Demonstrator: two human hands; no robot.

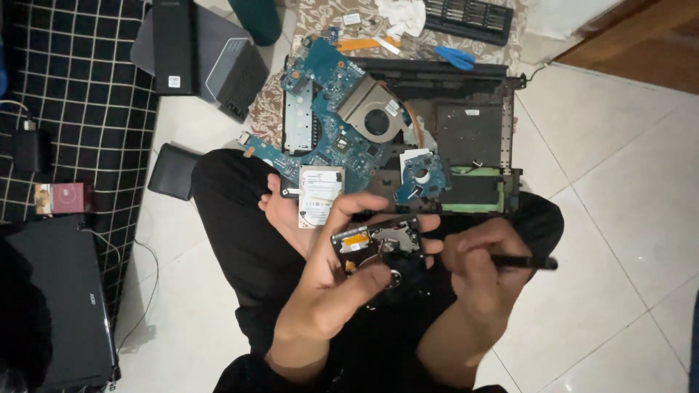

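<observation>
Pinched in my left hand (pixel 331 280) is an opened hard drive (pixel 378 244), thumb across its near edge and fingers curled over the far side, held above my lap at about six o'clock from the stripped laptop base (pixel 470 131). My right hand (pixel 477 266) is closed round a thin black tool (pixel 528 262), its handle pointing to three o'clock and its tip lost behind my fingers near the drive.

Risk as I judge it: the drive hangs in the air on a finger grip alone, so a hard push with the tool could twist it loose and drop it onto the floor (pixel 626 196). A slipping tip could also scratch the exposed insides or jab my left fingers, which sit very close to it.

At twelve o'clock lies the blue motherboard (pixel 328 124) with its fan (pixel 377 120); a second drive (pixel 320 193) rests on my knee at eleven. I cannot see the tool's tip, what it touches, or any screws. The picture is soft, and a dark laptop (pixel 54 306) at nine o'clock is cut off.
</observation>
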